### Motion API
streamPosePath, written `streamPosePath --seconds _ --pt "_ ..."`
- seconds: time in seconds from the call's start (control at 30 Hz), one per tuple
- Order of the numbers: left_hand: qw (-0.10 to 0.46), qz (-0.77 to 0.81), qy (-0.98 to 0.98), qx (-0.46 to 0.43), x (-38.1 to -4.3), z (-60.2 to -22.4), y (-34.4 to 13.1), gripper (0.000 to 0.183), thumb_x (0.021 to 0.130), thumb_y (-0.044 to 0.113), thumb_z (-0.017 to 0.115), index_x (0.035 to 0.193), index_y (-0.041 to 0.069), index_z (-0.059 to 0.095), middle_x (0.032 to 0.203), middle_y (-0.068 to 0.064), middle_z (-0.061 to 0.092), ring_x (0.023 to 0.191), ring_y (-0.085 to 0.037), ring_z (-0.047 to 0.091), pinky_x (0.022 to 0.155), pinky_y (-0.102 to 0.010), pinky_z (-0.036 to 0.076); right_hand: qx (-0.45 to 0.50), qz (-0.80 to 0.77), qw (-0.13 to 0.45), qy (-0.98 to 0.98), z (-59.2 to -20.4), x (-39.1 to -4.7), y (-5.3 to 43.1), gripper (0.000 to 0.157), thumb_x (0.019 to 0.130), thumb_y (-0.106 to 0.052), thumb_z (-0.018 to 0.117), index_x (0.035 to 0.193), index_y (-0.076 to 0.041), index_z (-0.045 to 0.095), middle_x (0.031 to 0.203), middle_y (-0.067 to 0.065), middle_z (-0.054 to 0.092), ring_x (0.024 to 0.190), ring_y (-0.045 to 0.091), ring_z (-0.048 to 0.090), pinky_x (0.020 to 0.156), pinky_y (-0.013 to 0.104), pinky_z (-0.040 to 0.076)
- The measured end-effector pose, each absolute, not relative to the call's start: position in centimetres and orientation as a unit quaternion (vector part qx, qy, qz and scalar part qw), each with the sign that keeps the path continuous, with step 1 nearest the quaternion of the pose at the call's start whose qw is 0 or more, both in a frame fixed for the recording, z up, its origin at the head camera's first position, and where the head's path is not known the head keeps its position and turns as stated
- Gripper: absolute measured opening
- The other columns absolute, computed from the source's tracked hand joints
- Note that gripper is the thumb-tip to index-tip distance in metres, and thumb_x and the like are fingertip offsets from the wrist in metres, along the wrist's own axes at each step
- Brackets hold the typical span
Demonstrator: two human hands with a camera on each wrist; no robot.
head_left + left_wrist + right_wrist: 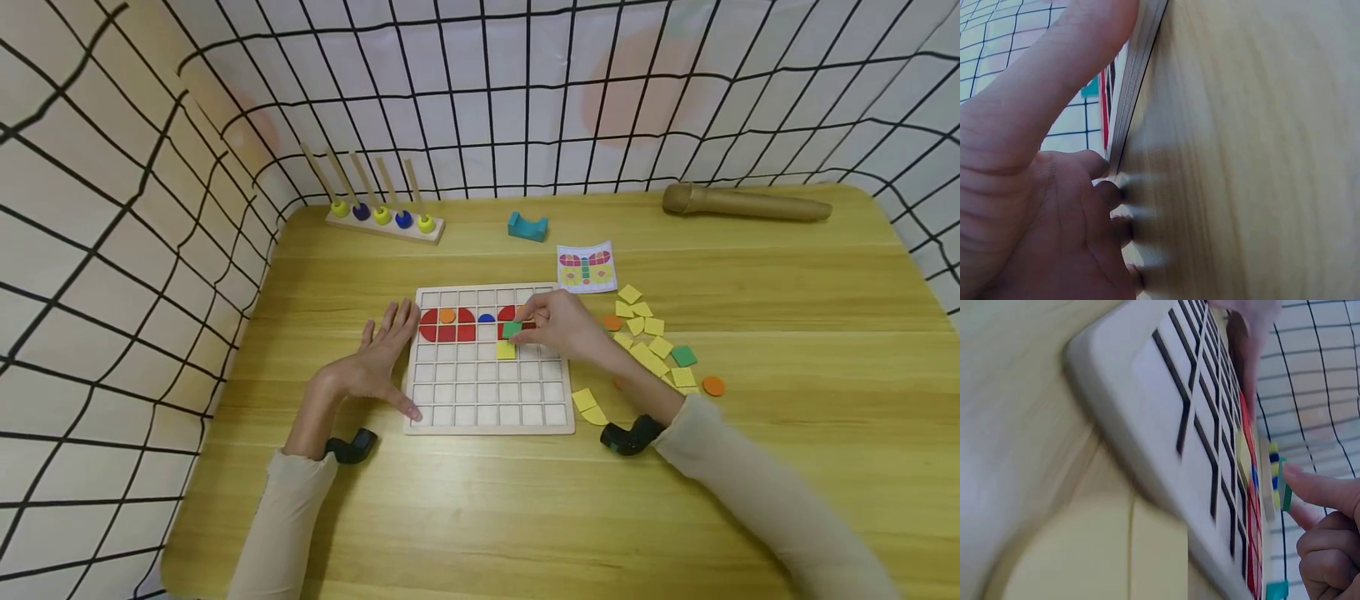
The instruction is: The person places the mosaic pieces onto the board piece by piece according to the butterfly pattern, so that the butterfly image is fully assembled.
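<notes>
A white grid board (476,423) lies on the table, with red pieces (447,333), a blue half-round piece (487,318) and a yellow square (506,350) in its cells. My right hand (566,329) pinches a green square tile (512,330) between thumb and finger over the board. In the right wrist view that green tile (1284,485) is held on edge, above the board. Along the board's left edge rests my left hand (375,362), fingers spread, thumb at the lower left corner. The left wrist view shows its fingertips at the table beside the board's side (1132,94).
Loose yellow tiles (648,360), a green tile (683,357) and orange discs (713,386) lie right of the board. A butterfly pattern card (587,267) sits behind it. Further back are a peg stand (386,225), a teal block (527,227) and a brown stick (746,202).
</notes>
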State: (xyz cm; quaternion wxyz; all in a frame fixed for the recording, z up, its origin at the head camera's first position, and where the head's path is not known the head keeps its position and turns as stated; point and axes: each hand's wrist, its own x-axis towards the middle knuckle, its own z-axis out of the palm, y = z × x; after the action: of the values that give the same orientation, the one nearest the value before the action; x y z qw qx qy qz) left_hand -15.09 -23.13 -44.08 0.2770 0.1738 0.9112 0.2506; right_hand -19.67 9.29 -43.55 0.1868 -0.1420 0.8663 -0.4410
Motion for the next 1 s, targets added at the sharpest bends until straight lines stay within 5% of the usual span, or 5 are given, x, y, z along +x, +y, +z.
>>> streamPosePath --seconds 0.43,0.83,1.0 --pt "0.272 0.241 0.915 0.177 -15.2 -44.3 -23.0 0.160 0.061 0.047 0.099 0.164 0.009 -0.017 0.170 -0.012 -0.031 0.157 -0.033 -0.032 0.125 -0.064 -0.019 -0.141 -0.402 0.186 0.885 -44.1 -20.0 5.3 0.026 0.084 -0.018 0.088 0.102 -0.004 0.075 0.064 -0.004 0.043 0.066 0.014 0.039 0.062 0.026 0.030" --pt "0.273 0.247 0.912 0.180 -15.2 -44.2 -23.1 0.160 0.061 0.047 0.099 0.164 0.009 -0.017 0.170 -0.012 -0.031 0.157 -0.033 -0.032 0.124 -0.064 -0.020 -0.171 -0.369 0.149 0.901 -43.9 -19.7 4.7 0.024 0.083 -0.016 0.088 0.100 -0.003 0.077 0.058 -0.003 0.044 0.057 0.011 0.039 0.055 0.023 0.027" --pt "0.273 0.246 0.913 0.178 -15.2 -44.4 -23.1 0.160 0.061 0.047 0.099 0.164 0.009 -0.017 0.170 -0.011 -0.031 0.157 -0.033 -0.032 0.125 -0.064 -0.020 -0.156 -0.383 0.146 0.899 -44.0 -19.8 4.7 0.022 0.081 -0.015 0.090 0.099 -0.007 0.082 0.077 0.002 0.060 0.067 0.015 0.043 0.058 0.025 0.029"
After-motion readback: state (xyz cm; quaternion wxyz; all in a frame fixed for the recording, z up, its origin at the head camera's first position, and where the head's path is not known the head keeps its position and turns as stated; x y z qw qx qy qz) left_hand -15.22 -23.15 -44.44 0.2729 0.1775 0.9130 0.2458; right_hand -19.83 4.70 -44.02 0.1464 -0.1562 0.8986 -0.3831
